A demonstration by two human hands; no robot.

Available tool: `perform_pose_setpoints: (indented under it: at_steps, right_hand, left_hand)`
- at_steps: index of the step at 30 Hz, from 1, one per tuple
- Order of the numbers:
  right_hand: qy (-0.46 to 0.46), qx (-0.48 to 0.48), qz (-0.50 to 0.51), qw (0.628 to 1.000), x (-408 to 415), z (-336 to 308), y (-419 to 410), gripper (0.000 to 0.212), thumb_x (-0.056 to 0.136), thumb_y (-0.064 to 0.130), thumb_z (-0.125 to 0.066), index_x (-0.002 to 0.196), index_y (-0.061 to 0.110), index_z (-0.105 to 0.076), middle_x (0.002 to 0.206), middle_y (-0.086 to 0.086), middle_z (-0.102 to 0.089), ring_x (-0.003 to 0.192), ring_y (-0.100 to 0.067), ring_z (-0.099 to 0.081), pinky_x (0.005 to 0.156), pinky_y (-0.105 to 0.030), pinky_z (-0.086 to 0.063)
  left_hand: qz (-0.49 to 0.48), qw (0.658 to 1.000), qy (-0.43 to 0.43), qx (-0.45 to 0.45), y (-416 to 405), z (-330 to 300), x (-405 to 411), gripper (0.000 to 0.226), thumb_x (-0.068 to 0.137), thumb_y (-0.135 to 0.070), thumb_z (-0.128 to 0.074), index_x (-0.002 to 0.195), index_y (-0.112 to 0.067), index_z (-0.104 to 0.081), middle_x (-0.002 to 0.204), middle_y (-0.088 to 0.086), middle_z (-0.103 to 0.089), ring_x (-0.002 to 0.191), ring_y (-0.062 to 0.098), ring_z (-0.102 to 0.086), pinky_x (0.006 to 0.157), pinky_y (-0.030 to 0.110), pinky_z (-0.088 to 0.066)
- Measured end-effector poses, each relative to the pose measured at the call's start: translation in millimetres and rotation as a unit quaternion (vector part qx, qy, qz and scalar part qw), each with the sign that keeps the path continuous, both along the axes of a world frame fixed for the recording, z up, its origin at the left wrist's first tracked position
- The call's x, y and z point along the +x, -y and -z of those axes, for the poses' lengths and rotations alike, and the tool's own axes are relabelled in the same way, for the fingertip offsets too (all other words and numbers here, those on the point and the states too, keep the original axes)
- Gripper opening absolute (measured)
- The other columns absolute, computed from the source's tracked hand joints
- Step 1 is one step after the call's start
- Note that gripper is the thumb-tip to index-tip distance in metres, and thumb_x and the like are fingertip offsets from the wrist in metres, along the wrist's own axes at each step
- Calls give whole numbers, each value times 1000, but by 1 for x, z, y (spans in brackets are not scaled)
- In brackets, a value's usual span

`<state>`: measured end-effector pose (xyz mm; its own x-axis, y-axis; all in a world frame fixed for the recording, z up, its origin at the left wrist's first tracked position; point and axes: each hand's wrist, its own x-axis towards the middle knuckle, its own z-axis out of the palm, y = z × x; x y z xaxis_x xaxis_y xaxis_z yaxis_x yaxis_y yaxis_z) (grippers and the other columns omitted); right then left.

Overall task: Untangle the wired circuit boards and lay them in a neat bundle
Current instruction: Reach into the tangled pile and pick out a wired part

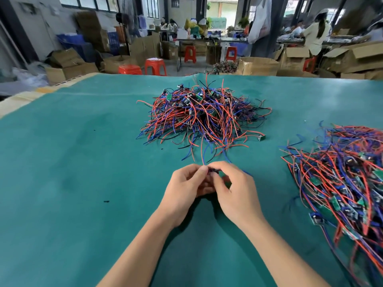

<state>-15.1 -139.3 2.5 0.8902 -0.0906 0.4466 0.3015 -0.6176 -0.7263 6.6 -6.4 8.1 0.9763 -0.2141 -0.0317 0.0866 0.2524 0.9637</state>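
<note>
I see the left hand (187, 184) and right hand (236, 189) both pinching one small wired circuit board (213, 170) just before the tangled pile (202, 112); the bundle (344, 183) lies right of it. No legible writing.

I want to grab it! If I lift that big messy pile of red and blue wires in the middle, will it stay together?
The tangled pile of red, blue and black wires would probably lift as one floppy clump, since strands cross everywhere. Loose ends would likely droop. It probably feels light: thin wires, small boards.

An assembly workshop: stacked cardboard boxes (70, 65), red stools (155, 66), wire-strewn worktable (83, 162).
</note>
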Motion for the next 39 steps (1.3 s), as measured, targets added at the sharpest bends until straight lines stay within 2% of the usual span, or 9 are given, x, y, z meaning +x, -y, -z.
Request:
perform_pose_setpoints:
  at_steps: [4, 8, 14, 19, 23, 27, 32, 36, 39]
  right_hand:
    - [-6, 99, -3, 995, -4, 0, 5, 31, 90, 1, -67, 100, 28, -79, 92, 22, -76, 81, -4, -71, 73, -17, -55]
    - [-18, 172, -10, 985, -3, -2, 6, 27, 88, 3, -72, 89, 28, -80, 85, 19, -77, 79, -5, -74, 73, -22, -59]
    - [-46, 195, 24, 980, 1, -2, 10, 18, 78, 9, -81, 78, 23, -70, 70, 9, -73, 67, -11, -70, 69, -29, -57]
    - [-91, 214, -32, 972, -1, -6, 12, 8, 74, 29, -77, 81, 29, -73, 64, 6, -70, 57, -6, -60, 57, -15, -43]
    - [-140, 296, -103, 939, 0, -14, 20, 15, 80, 15, -83, 90, 26, -83, 70, -5, -71, 65, -12, -59, 53, -16, -40]
    - [-183, 322, -156, 916, -1, -21, 30, 22, 69, 27, -89, 90, 23, -85, 84, -12, -78, 72, -11, -61, 55, -17, -37]
    - [-184, 378, -171, 891, 1, -20, 37, 27, 65, 31, -83, 82, 11, -82, 76, -9, -73, 62, -13, -60, 56, -20, -39]
    - [-166, 387, -114, 900, 2, -16, 36, 6, 75, 18, -83, 72, 15, -78, 69, -6, -65, 60, -16, -53, 54, -21, -41]
    - [-119, 384, -14, 915, 4, -11, 40, 16, 83, 8, -81, 68, 13, -77, 59, -4, -57, 55, -15, -46, 53, -21, -40]
  left_hand:
    - [25, 999, 1, -20, -4, -2, -2, 9, 97, -9, -60, 99, -3, -67, 87, 18, -69, 83, 28, -63, 84, 36, -59]
    - [28, 999, 6, -24, -4, -2, -2, 4, 95, -5, -62, 98, -6, -65, 98, 29, -71, 88, 33, -66, 93, 46, -57]
    - [15, 999, 14, -41, -4, -2, 0, 6, 97, 0, -56, 95, -6, -58, 88, 16, -69, 80, 24, -67, 77, 32, -58]
    - [3, 999, 40, 7, -3, -2, -3, 9, 95, -6, -63, 103, -5, -65, 84, 12, -67, 77, 22, -61, 71, 28, -55]
    - [32, 999, 7, -32, -6, -8, -4, 35, 85, -15, -71, 111, 1, -54, 80, 11, -71, 69, 19, -63, 61, 24, -47]
    - [57, 998, 11, -19, -5, -11, -6, 33, 77, -21, -72, 98, 1, -62, 80, 16, -70, 73, 23, -62, 76, 37, -43]
    - [99, 992, 52, 57, -5, -14, -11, 20, 83, -30, -73, 82, -10, -76, 80, 12, -71, 70, 19, -59, 62, 25, -41]
    - [99, 989, 57, 92, -6, -13, -9, 17, 87, -20, -74, 79, -5, -76, 77, 14, -72, 68, 20, -57, 64, 30, -41]
    - [107, 987, 56, 105, -5, -13, -10, 14, 79, -23, -72, 74, -11, -77, 72, 12, -71, 66, 19, -54, 58, 23, -42]
